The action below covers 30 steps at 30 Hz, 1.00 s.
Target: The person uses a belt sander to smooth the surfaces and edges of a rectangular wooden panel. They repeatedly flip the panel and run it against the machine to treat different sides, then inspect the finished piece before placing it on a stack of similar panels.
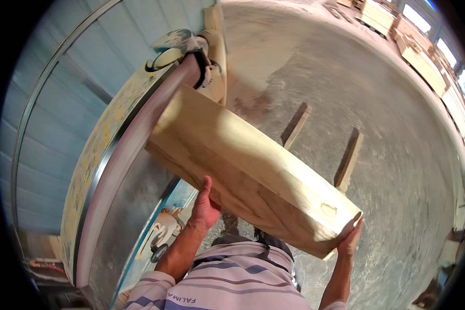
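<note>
A long, pale wooden workpiece (248, 165) with angled faces lies across in front of me, tilted down toward the right. Its far left end is against or very close to the pinkish sanding belt (134, 142) of a long belt sander; I cannot tell if they touch. My left hand (206, 211) supports its near lower edge, thumb up along the side and the other fingers hidden beneath. Around the right end corner, my right hand (350, 238) is closed. Near that end, a small light patch (328, 210) shows on the upper face.
Beyond the workpiece, two wooden strips (298, 126) (350, 160) lie on the dusty concrete floor (408, 170). Pale blue corrugated panels (62, 129) stand behind the sander. Left of my legs is a blue-edged shelf (139, 243) holding odds and ends. Stacked timber (418, 59) lines the far right.
</note>
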Tool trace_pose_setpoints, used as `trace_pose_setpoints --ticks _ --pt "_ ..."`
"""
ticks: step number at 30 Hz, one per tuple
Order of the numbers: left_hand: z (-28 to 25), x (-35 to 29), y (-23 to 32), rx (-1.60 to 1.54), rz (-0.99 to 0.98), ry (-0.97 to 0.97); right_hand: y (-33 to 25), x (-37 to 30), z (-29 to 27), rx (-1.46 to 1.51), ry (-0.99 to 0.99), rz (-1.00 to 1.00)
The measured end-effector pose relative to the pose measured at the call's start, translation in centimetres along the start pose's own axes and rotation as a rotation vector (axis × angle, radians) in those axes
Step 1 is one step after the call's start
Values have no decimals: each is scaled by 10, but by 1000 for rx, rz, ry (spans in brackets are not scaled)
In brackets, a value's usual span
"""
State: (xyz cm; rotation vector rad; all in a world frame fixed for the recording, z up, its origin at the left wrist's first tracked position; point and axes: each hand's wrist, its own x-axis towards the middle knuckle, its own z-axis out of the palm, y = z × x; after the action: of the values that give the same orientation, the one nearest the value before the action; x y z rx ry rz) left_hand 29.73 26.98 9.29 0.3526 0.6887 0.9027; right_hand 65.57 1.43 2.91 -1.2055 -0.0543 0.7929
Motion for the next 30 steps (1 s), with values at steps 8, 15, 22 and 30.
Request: trace_pose_setpoints --ticks 8,15,22,30 --pt "1 34 -48 16 -45 128 23 35 -63 120 29 43" --pt "-31 36 -44 -2 -104 -69 -14 19 15 -327 362 105" --pt "-37 47 -11 165 -197 335 -5 4 32 -312 263 144" --pt "-58 56 -14 157 -211 226 4 0 34 -491 280 85"
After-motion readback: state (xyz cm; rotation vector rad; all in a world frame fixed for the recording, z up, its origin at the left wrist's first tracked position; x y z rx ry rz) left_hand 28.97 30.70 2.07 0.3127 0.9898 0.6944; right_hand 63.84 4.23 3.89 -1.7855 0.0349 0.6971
